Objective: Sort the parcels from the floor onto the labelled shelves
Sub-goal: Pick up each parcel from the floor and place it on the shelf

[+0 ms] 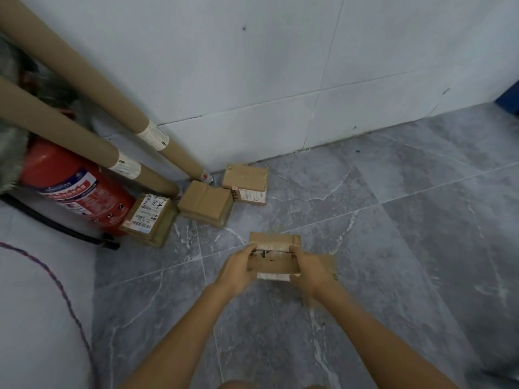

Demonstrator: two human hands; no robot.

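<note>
A small brown cardboard parcel (273, 255) with clear tape and black writing sits between both my hands above the grey floor. My left hand (237, 269) grips its left end and my right hand (311, 272) grips its right end. Another brown parcel (327, 262) lies on the floor behind my right hand, mostly hidden. Three more parcels lie near the wall corner: one with a white label (150, 219) beside the extinguisher, a plain taped one (206, 203), and one with a label on its side (247, 182). No shelves are in view.
A red fire extinguisher (75, 189) with a black hose lies at the left. Two long cardboard tubes (84, 136) lean into the corner. A white tiled wall (280, 80) runs behind. A blue object (509, 99) shows at the right edge.
</note>
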